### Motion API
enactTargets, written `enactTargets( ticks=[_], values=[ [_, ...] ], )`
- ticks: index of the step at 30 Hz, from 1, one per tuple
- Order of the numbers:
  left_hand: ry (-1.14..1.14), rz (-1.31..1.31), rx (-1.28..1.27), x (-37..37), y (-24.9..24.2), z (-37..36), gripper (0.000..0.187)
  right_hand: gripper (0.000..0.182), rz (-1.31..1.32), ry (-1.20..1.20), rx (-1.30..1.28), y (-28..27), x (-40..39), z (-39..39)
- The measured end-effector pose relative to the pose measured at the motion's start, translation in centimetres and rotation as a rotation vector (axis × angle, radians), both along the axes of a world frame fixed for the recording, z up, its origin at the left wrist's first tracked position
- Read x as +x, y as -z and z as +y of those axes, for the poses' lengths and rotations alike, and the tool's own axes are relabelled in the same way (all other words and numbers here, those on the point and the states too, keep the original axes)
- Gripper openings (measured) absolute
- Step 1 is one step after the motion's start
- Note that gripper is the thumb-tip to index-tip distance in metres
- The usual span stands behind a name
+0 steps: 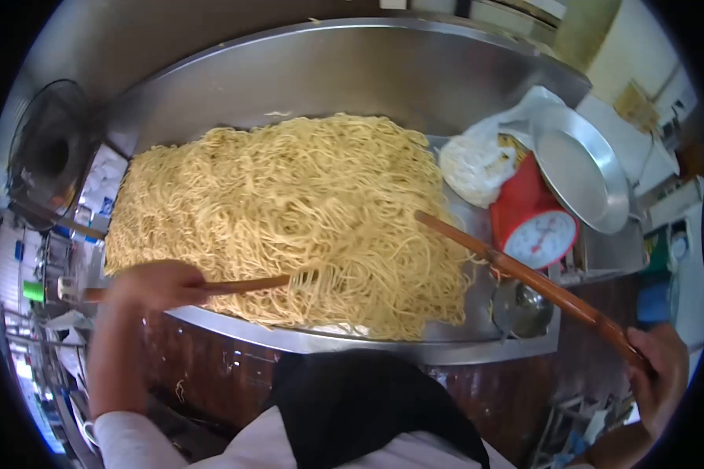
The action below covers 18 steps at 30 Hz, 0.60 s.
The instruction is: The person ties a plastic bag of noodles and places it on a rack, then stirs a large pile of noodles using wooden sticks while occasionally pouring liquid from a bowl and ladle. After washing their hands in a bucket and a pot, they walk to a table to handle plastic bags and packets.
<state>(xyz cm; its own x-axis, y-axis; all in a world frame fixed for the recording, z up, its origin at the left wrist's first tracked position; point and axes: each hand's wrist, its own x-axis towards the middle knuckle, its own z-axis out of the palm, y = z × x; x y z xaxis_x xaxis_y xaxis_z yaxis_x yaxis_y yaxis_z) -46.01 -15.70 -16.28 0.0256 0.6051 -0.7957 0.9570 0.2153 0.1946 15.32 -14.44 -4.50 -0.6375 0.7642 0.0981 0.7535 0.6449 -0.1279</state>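
A wide heap of yellow noodles [289, 203] covers much of a metal table [305, 70]. My left hand [158, 283] is closed around a wooden stick [246, 286], whose far end reaches the front of the heap, where several noodle strands hang over or beside it. On the right, my right hand [659, 367] grips a second, longer-looking wooden stick [555, 293]. This one slants up and left across the table's front edge, and its tip rests at or in the right side of the noodles.
Right of the noodles stand a red dial scale [528, 211], a shallow metal pan [579, 168] and a plastic bag [477, 164] with something pale inside. A metal bowl [522, 309] sits near the front right corner. A round fan [51, 156] is at the left.
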Motion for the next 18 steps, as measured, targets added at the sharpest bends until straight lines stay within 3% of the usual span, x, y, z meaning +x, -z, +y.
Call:
enactTargets(
  ticks=[1,2,3,5,6,7,8,9,10,12,13,14,15,17,18],
  values=[
    [-0.151,0.09,-0.034,-1.4,-4.2,-1.4,0.038,0.036,-0.043,-0.029,0.004,-0.7,-0.1,-0.1],
    [-0.28,0.09,-0.013,-3.9,-5.9,-3.1,0.036,0.037,0.025,0.078,-0.08,-1.1,-0.3,-0.5],
    [-0.268,0.163,0.051,-5.3,-5.2,-3.6,0.037,0.037,0.055,0.125,-0.12,-1.5,-1.0,-0.5],
    [-0.204,0.232,0.178,-6.7,1.8,-3.3,0.039,0.04,0.079,0.182,-0.135,-2.2,-2.6,-0.3],
    [-0.107,0.126,0.208,-4.2,6.4,-0.8,0.037,0.041,0.078,0.175,-0.115,-2.3,-4.5,0.1],
    [-0.127,0.237,0.25,0.0,10.8,1.5,0.037,0.042,0.077,0.168,-0.094,-2.3,-6.5,0.5],
    [0.053,0.098,0.388,3.2,13.4,3.9,0.036,0.043,0.076,0.162,-0.073,-2.4,-8.4,1.0],
    [0.073,-0.178,0.666,5.5,16.7,5.1,0.033,0.039,0.089,0.135,-0.056,-2.0,-11.7,1.9],
    [0.125,-0.072,0.425,9.4,14.1,6.9,0.031,0.037,0.04,0.134,-0.065,-1.2,-15.1,3.2],
    [0.114,-0.159,0.403,11.3,13.6,7.4,0.031,0.037,-0.114,0.163,-0.105,1.2,-21.7,6.0],
    [0.111,-0.203,0.406,11.0,14.5,7.0,0.033,0.034,-0.269,0.044,-0.092,3.7,-25.2,8.5],
    [0.098,-0.213,0.413,9.6,14.6,6.4,0.033,0.026,-0.425,-0.019,-0.127,8.4,-28.2,11.9],
    [0.08,-0.204,0.358,7.8,14.5,5.6,0.032,0.024,-0.371,0.025,-0.114,11.1,-32.9,14.4],
    [0.001,-0.26,0.315,3.2,14.2,3.3,0.032,0.023,-0.289,-0.04,-0.1,14.5,-42.2,20.5],
    [-0.039,-0.316,0.326,-0.6,13.5,1.9,0.033,0.022,-0.407,-0.007,-0.113,14.7,-47.3,20.7]
  ],
)
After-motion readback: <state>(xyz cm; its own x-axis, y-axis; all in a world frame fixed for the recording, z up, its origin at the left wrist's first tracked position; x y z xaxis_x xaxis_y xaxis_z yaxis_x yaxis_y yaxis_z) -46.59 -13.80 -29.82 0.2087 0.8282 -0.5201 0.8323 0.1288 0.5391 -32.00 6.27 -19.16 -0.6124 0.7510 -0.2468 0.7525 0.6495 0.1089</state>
